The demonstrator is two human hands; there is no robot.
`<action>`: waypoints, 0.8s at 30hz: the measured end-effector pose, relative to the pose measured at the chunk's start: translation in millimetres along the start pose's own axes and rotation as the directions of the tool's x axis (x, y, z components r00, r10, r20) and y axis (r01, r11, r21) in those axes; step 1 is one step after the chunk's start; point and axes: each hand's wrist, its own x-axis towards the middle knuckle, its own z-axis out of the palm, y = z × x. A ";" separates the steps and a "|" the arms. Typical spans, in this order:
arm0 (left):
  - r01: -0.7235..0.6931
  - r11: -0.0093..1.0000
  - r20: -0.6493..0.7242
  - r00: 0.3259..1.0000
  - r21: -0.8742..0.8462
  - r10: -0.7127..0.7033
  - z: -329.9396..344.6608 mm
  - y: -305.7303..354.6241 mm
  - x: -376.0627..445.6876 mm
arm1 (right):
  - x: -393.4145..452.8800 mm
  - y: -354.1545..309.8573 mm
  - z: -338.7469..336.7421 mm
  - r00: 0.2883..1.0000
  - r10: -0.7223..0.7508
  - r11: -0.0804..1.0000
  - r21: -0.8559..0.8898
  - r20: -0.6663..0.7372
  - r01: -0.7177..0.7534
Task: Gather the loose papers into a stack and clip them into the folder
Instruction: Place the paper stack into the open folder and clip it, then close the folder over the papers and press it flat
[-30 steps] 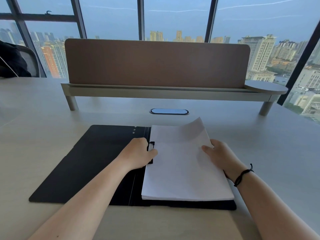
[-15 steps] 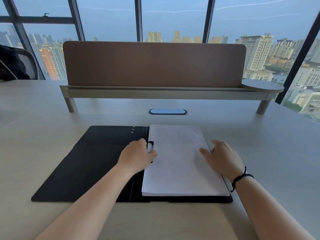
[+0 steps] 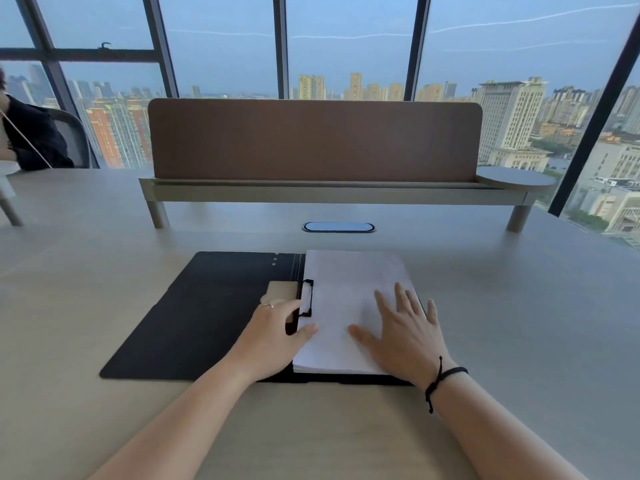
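The paper stack (image 3: 349,306) lies squared on the right half of the open black folder (image 3: 207,317) on the table (image 3: 519,306). The right hand (image 3: 403,332) presses it flat, fingers straight. The left hand (image 3: 277,327) grasps the clip lever (image 3: 306,297) at the spine. Keep the sheets pinned while lowering the clip evenly, so none slips.

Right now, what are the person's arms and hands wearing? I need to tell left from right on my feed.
Both forearms are bare, with no sleeves in view. The right hand has a black cord bracelet at the wrist, with a loose end hanging down. The left hand wears a thin ring on one finger and nothing at the wrist. No gloves, no watch.
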 end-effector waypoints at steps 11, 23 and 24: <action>0.405 0.884 -0.242 0.905 0.233 -0.350 -25.0 -37.7 -25.4 | -32.6 -26.2 21.9 0.970 -0.199 0.972 0.095 -0.140 0.213; 0.734 0.646 -0.386 0.670 0.210 -0.635 -66.3 -72.8 -50.0 | -57.1 -28.6 8.0 0.998 -0.064 0.995 0.072 0.007 0.064; 0.732 0.648 -0.394 0.670 0.209 -0.630 -66.6 -72.5 -50.1 | -59.7 -30.1 7.2 0.998 -0.057 0.996 0.075 0.013 0.056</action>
